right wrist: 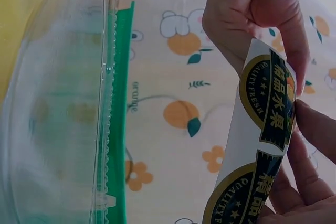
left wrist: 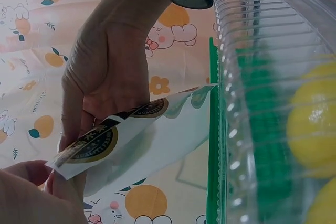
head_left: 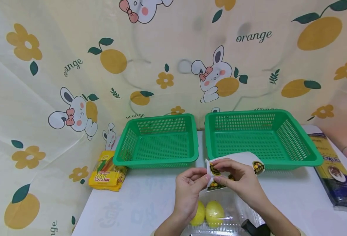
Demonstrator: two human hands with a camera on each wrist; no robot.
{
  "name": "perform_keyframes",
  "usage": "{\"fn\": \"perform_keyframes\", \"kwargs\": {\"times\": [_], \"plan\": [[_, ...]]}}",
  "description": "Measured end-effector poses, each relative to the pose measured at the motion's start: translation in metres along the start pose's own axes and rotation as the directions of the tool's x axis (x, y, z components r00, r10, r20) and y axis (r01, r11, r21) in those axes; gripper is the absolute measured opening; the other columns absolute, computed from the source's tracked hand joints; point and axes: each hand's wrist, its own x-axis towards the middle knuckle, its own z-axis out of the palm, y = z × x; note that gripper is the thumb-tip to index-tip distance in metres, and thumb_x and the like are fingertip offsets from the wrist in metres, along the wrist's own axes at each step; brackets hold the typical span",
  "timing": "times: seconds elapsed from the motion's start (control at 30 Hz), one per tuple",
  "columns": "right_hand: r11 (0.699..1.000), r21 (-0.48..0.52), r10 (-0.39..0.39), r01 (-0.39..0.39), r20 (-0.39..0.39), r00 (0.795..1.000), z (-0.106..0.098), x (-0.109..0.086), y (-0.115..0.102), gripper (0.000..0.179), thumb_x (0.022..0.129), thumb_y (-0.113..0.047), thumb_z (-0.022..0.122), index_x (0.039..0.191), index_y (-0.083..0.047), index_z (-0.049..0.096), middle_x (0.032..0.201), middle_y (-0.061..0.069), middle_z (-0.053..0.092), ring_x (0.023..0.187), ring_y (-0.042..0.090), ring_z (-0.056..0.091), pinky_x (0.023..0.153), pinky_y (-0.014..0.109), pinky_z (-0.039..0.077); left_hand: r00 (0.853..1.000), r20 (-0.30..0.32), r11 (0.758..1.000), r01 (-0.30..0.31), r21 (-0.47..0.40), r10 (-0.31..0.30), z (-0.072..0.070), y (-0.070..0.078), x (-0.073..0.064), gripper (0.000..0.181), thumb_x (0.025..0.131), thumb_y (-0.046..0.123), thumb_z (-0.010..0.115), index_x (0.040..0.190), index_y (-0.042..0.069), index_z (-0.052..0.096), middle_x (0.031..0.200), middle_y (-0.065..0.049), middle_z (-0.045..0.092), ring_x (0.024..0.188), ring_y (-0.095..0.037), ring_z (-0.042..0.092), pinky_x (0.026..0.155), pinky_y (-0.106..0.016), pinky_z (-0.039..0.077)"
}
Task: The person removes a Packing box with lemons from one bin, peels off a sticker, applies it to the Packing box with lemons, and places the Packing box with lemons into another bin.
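- A pale cloth (head_left: 164, 39) printed with rabbits, flowers and oranges hangs beyond the hands, behind a white table (head_left: 141, 196).
- The left hand (head_left: 188, 193) pinches one end of a sticker strip (right wrist: 252, 140) between thumb and fingers; the right hand (head_left: 244, 182) grasps it too, just beside, so it spans both.
- Beyond the hands, two green baskets stand side by side with a narrow gap: the left basket (head_left: 158, 163) and the right basket (head_left: 294, 163), its front rim partly behind the strip from here.
- Below the hands, nearest the person, yellow fruits (head_left: 214, 213) show in a clear plastic box (head_left: 235, 209).
- White tabletop stretches from the left hand out to a yellow packet (head_left: 105, 177) by the left edge, and from the right forearm to a purple-and-gold packet (head_left: 335, 173) near the right edge.
- The stickers read "QUALITY FRESH" and "精品水果".
- "orange" repeats on the cloth; the yellow packet's big lettering stands upside down, and I catch only part of the purple one's name.
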Motion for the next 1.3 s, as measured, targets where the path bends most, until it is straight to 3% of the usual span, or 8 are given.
{"fn": "perform_keyframes", "kwargs": {"times": [0.3, 0.47, 0.83, 0.97, 1.07, 1.13, 1.3], "plan": [[0.995, 0.080, 0.055, -0.054, -0.006, 0.998, -0.003, -0.001, -0.001, 0.018, 0.088, 0.010, 0.068, 0.106, 0.004, 0.066, 0.119, 0.006, 0.068, 0.106, 0.017, 0.066, 0.077, 0.029, 0.059, 1.000, 0.013, 1.000, -0.012, -0.001, 0.012, 0.001, 0.000, 0.000, 0.023, 0.084, -0.010, 0.069, 0.102, -0.021, 0.062, 0.085, -0.004, 0.071, 0.076, -0.007, 0.069, 0.070, -0.021, 0.057], [0.996, 0.065, 0.056, -0.055, -0.025, 0.998, -0.003, 0.000, -0.002, 0.018, 0.089, 0.009, 0.067, 0.107, 0.004, 0.066, 0.116, 0.004, 0.070, 0.101, 0.016, 0.067, 0.077, 0.027, 0.058, 1.000, 0.014, 1.000, -0.014, -0.003, 0.014, 0.001, 0.000, 0.000, 0.022, 0.084, -0.010, 0.069, 0.102, -0.021, 0.062, 0.086, -0.005, 0.071, 0.077, -0.008, 0.069, 0.070, -0.021, 0.057], [0.993, 0.079, 0.087, -0.084, -0.042, 0.995, -0.004, 0.001, -0.005, 0.008, 0.095, 0.005, 0.061, 0.099, 0.004, 0.068, 0.115, 0.009, 0.071, 0.109, 0.019, 0.065, 0.086, 0.026, 0.055, 1.000, 0.009, 1.000, -0.003, 0.020, 0.003, -0.001, 0.002, 0.000, 0.024, 0.084, -0.010, 0.068, 0.102, -0.023, 0.059, 0.085, -0.004, 0.070, 0.074, -0.006, 0.068, 0.069, -0.020, 0.057], [0.987, 0.098, 0.139, -0.131, -0.078, 0.987, -0.006, 0.003, -0.006, 0.008, 0.097, 0.002, 0.060, 0.100, 0.003, 0.068, 0.109, 0.005, 0.072, 0.103, 0.015, 0.066, 0.082, 0.023, 0.055, 1.000, 0.022, 0.999, -0.003, 0.041, 0.002, -0.005, 0.002, -0.001, 0.025, 0.085, -0.009, 0.068, 0.102, -0.024, 0.058, 0.084, -0.002, 0.070, 0.075, -0.006, 0.068, 0.070, -0.021, 0.057], [0.966, 0.199, 0.190, -0.166, -0.106, 0.976, -0.007, 0.005, -0.006, 0.012, 0.099, 0.002, 0.058, 0.100, -0.002, 0.069, 0.102, 0.001, 0.071, 0.095, 0.011, 0.065, 0.080, 0.023, 0.056, 0.999, 0.032, 0.998, -0.004, 0.066, 0.002, -0.011, 0.005, -0.002, 0.025, 0.085, -0.009, 0.067, 0.103, -0.024, 0.057, 0.085, -0.002, 0.070, 0.078, -0.008, 0.069, 0.072, -0.023, 0.058], [0.935, 0.307, 0.222, -0.177, -0.117, 0.968, -0.008, 0.006, -0.006, 0.017, 0.100, 0.003, 0.055, 0.100, -0.005, 0.070, 0.101, -0.001, 0.068, 0.094, 0.010, 0.064, 0.083, 0.024, 0.056, 0.999, 0.036, 0.997, -0.006, 0.078, 0.003, -0.018, 0.007, -0.002, 0.022, 0.086, -0.009, 0.067, 0.102, -0.022, 0.059, 0.085, -0.002, 0.070, 0.078, -0.008, 0.068, 0.072, -0.023, 0.058], [0.861, 0.461, 0.316, -0.213, -0.157, 0.936, -0.009, 0.005, -0.005, 0.020, 0.102, 0.001, 0.051, 0.098, -0.009, 0.068, 0.108, 0.003, 0.062, 0.104, 0.016, 0.062, 0.089, 0.029, 0.056, 0.999, 0.028, 0.998, 0.021, 0.066, -0.023, -0.051, 0.021, -0.004, 0.013, 0.087, -0.007, 0.067, 0.094, 0.003, 0.068, 0.084, 0.001, 0.070, 0.075, -0.006, 0.065, 0.068, -0.018, 0.055]]}}
